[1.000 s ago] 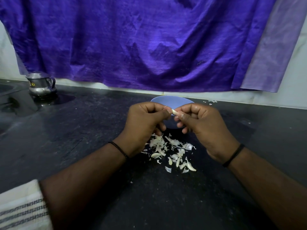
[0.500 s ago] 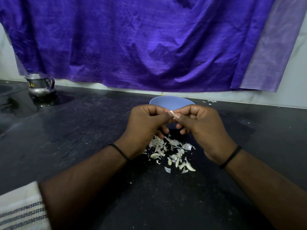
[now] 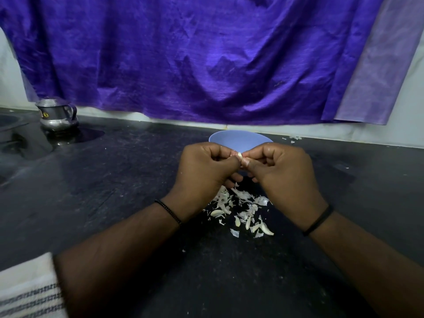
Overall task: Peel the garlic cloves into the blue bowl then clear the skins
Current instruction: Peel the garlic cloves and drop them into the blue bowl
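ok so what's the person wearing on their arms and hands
Both forearms are bare, with no sleeves in view. The left wrist carries a thin black beaded bracelet; the right wrist carries a plain, smooth black band. The left hand and right hand wear no gloves, and no rings show.

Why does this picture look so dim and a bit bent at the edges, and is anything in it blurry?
Head view: the light is dim, so the black counter swallows detail; only a faint sheen shows near the steel jug. The wide lens bows the purple cloth and the forearms outward. The hands, garlic clove and skins look fairly sharp; the striped cloth at the corner is soft.
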Motion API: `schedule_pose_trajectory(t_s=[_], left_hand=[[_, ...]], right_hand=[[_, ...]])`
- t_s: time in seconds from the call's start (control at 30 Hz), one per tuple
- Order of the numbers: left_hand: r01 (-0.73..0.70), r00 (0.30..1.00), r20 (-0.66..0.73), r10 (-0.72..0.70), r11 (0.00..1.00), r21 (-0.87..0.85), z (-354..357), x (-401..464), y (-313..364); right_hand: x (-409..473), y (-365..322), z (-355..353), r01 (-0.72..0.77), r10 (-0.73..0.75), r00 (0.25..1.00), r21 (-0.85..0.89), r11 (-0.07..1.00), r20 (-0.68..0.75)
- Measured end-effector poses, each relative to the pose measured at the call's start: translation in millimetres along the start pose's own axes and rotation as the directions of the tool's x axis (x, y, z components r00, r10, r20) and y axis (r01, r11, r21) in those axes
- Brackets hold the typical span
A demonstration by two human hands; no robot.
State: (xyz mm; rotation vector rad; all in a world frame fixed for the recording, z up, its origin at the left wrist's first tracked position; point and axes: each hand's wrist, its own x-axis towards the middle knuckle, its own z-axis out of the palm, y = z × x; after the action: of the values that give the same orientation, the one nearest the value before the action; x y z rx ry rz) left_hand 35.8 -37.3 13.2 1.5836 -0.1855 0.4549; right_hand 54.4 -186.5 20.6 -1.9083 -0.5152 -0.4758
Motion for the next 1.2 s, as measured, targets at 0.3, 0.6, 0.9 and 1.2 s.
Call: schedule_pose_trajectory(t_s=[0.3, 0.6, 0.9, 1.2], left_hand=[[-0.016, 0.997, -0.078, 0.019, 0.999, 0.027, 5.7, -4.4, -2.2], [-0.022, 0.990, -0.139, 0.033, 0.997, 0.079, 10.8, -2.1, -7.0], [0.004, 0.994, -0.106, -0.007, 1.000, -0.023, 9.5, -2.6, -2.2], [0.045, 0.998, -0.049, -0.049, 0.995, -0.089, 6.8, -0.9, 0.4]], right_hand=[[-5.2, -2.6, 5.8, 0.131, -0.143, 0.987, -0.154, 0.979, -0.072], [-8.0, -1.2, 10.5, 0.164, -0.193, 0.975, -0.226, 0.960, -0.111], [-3.9, -0.5, 8.2, 0.123, -0.139, 0.984, -0.145, 0.982, -0.109], [0.8, 1.4, 5.9, -0.036, 0.035, 0.999, 0.142, 0.989, 0.009]])
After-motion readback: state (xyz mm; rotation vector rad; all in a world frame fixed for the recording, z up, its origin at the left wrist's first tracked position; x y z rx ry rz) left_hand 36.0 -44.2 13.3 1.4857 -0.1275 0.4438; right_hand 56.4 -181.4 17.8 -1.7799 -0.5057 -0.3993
